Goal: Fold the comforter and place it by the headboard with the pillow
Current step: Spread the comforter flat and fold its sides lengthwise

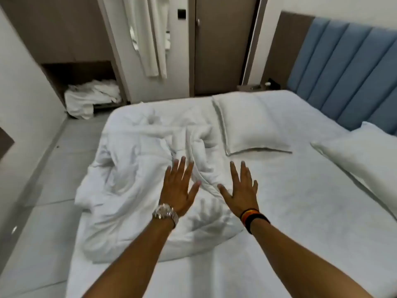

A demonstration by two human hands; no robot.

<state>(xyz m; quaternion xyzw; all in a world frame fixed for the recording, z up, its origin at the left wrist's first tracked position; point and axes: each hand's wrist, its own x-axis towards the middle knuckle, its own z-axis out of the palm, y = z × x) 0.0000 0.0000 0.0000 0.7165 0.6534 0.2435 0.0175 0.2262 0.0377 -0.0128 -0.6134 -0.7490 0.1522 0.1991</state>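
Head view, surroundings: pillow (251, 123) flat beside comforter; second pillow (363, 155) against blue headboard (343, 69); heap of white linen (90, 97) in wardrobe niche.
Comforter position: comforter (137, 168) on left half of bed (290, 211), near the edge.
Comforter axis: long axis toward far side of bed.
Comforter look: white, crumpled, unfolded, deep creases.
Grip: left hand (178, 190) and right hand (242, 190) open, fingers spread above comforter, holding nothing.

The bed (279, 222) bears a crumpled comforter (133, 168) and two pillows (251, 123).
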